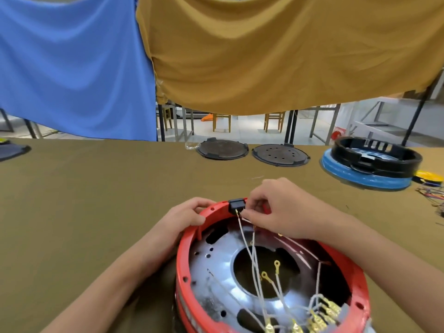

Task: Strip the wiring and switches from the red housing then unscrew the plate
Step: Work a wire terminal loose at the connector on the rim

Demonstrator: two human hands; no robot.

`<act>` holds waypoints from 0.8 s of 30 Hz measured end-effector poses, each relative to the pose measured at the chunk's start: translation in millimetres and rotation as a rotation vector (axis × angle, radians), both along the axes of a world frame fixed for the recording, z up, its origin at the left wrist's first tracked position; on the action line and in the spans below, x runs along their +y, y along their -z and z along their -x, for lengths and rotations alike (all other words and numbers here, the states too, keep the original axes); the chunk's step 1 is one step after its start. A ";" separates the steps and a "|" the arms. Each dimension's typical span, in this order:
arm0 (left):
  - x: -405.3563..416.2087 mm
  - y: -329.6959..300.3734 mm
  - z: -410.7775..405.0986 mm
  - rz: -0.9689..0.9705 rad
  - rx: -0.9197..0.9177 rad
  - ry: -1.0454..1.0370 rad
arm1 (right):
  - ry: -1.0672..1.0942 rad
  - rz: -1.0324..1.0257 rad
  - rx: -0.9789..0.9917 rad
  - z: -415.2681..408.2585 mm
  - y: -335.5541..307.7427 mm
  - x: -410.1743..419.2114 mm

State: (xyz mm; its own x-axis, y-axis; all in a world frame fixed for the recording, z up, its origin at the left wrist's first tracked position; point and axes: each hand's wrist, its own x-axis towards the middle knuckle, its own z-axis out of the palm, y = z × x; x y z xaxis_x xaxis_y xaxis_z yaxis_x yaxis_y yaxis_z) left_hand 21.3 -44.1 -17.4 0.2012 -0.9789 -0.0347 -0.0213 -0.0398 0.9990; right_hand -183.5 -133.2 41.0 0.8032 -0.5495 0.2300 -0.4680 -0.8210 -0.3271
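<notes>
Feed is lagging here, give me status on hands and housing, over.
Left hand grips round red plastic housing rim. Right hand fingers pinch at small black switch. White wires trail loose across metal plate.

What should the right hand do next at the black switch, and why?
Probably pull the wire end off the black switch: the right hand pinches it there, while the left hand grips the red housing rim and steadies it.
</notes>
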 end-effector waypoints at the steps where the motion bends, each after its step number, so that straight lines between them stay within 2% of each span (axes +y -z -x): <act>1: 0.5 4.1 -3.0 0.003 -0.012 0.014 | -0.012 -0.012 0.013 1.3 -2.3 0.7; 4: -1.5 9.5 -8.2 -0.010 -0.102 0.008 | -0.040 -0.055 0.048 5.8 -6.0 3.6; 8: -6.7 5.0 -1.0 0.032 -0.190 0.024 | -0.005 -0.006 0.015 4.3 3.1 9.7; 12: -5.0 2.5 11.1 0.059 -0.039 0.097 | 0.025 -0.058 -0.066 8.1 10.5 14.2; 15: 5.6 8.4 9.3 0.107 0.012 0.143 | 0.007 -0.174 -0.122 14.0 0.5 16.4; 20: 10.5 7.3 -8.8 0.090 -0.005 0.193 | 0.267 -0.304 -0.612 57.6 -25.7 -14.4; 24: 12.6 7.6 -15.6 0.089 -0.078 0.244 | 0.463 -0.403 -0.494 111.5 -3.0 -24.5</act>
